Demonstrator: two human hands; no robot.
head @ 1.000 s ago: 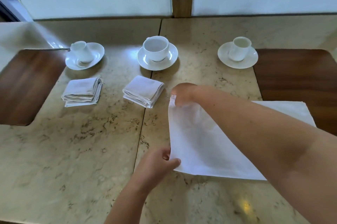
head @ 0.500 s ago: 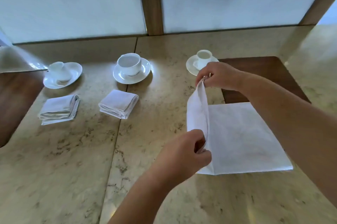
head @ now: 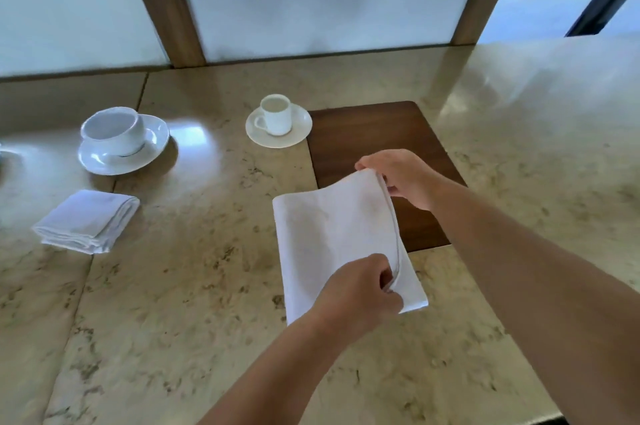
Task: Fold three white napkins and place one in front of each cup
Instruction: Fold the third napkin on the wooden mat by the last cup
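A white napkin [head: 329,241] lies doubled over on the marble table, its right side partly over a dark wooden inlay. My right hand [head: 401,178] pinches its far right corner. My left hand [head: 360,293] pinches the near end of the same right edge. Beyond the napkin stands a small white cup [head: 276,114] on its saucer. Further left a wider white cup [head: 112,130] sits on a saucer, with a folded white napkin [head: 86,220] in front of it.
The dark wooden inlay [head: 377,133] is set flush in the marble table [head: 194,286] to the right of the small cup. Frosted window panes with wooden posts run along the far edge. A table seam runs down the left side.
Both hands carried the napkin's left edge over to the right, so it now lies doubled. The view swung right; the leftmost cup and its folded napkin left the frame.
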